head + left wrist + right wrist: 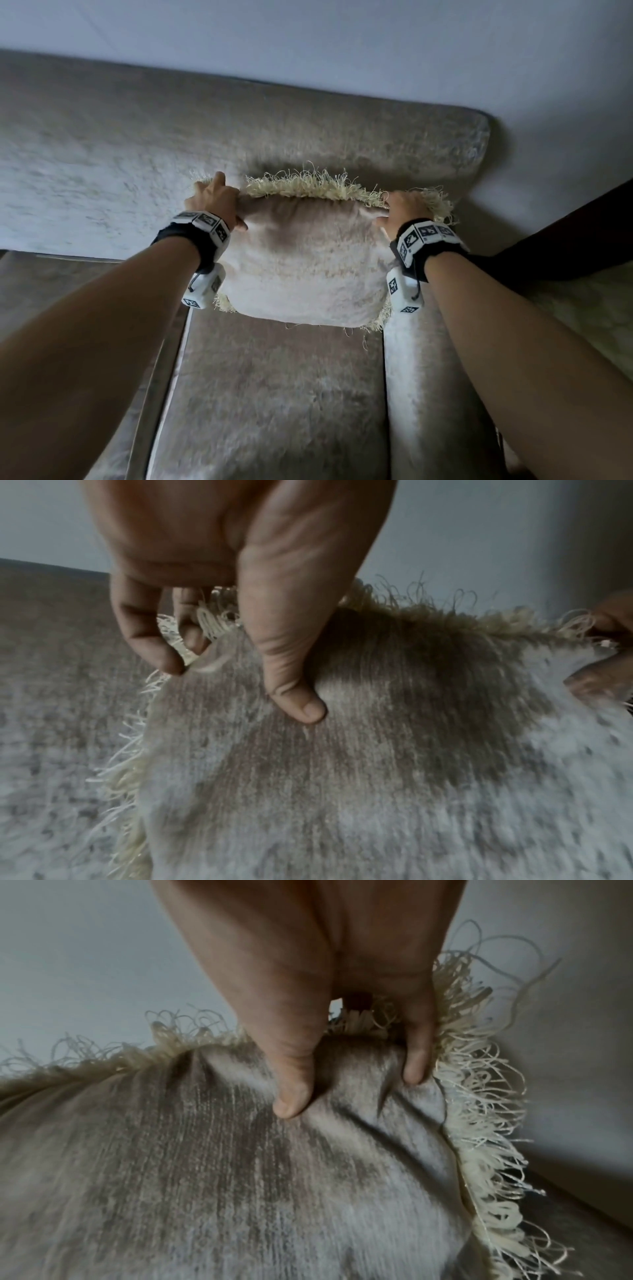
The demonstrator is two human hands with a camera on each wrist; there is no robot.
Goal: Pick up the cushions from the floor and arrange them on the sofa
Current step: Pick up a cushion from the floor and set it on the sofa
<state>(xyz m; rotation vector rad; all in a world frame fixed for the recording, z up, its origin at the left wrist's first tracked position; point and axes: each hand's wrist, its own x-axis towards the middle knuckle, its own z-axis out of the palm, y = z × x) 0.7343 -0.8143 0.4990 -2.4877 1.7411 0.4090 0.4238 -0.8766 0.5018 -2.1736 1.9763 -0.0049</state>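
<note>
From the head view, both arms are reaching forward and down over the sofa (274, 394). The left hand (214, 200) is gripping the cushion (301, 267) at its upper left corner, and the right hand (402, 210) is gripping the upper right corner. The cushion is standing against the sofa's backrest (239, 137), its lower edge over the seat, beside the armrest (428, 394) on its right. Bare seat is lying in front of the cushion and bare backrest is stretching to its left.

From the left wrist, the left hand (240, 574) is pinching the cushion (377, 750), thumb pressing its front face and fingers (143, 631) curling into the fringe (123, 764).

From the right wrist, the right hand (325, 974) is clenching bunched fabric of the cushion (205, 1177), with the fringe (479, 1096) trailing down the cushion's right edge.
</note>
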